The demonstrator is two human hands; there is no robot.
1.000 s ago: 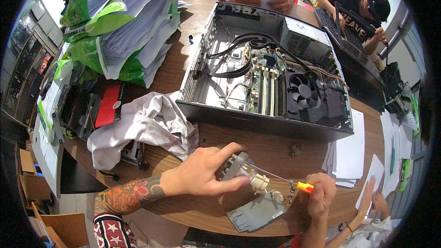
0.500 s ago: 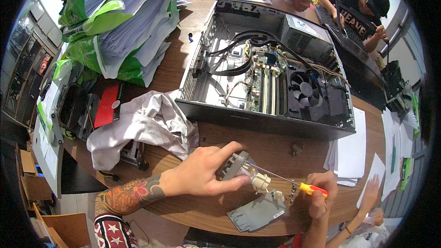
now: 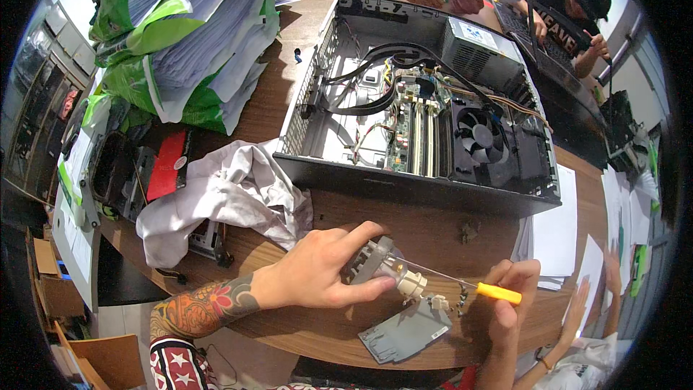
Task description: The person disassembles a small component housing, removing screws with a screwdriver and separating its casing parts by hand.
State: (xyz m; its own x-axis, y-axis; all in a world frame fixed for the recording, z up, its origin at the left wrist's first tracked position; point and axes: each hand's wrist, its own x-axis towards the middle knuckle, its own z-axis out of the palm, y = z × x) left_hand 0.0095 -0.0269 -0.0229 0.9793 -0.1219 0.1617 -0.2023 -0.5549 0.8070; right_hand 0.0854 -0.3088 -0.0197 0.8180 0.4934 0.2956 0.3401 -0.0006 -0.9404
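My left hand (image 3: pixel 328 263) grips a small round part (image 3: pixel 386 263) with a ribbed grey end, a clear middle and a cream-coloured neck; I cannot tell its exact kind. My right hand (image 3: pixel 511 289) pinches the yellow handle of a screwdriver (image 3: pixel 499 293). Its thin shaft points left to the clear middle of the part; the tip's contact is unclear. Below the part lies a flat grey plastic cover (image 3: pixel 406 334). Beside the cover sit a small cream connector piece (image 3: pixel 438 302) and several tiny screws (image 3: pixel 460 303).
An opened computer case (image 3: pixel 415 191) stands beyond my hands. A crumpled whitish cloth (image 3: pixel 231 191) lies left, below tall paper stacks in green wrapping (image 3: pixel 191 50). White sheets (image 3: pixel 552 235) lie right. Other people's hands work at the far side and right edge.
The screwdriver handle has turned, its red part no longer showing, and my right fingers have shifted. My left hand stays nearly still. Across the table, another person's white sheet has moved right.
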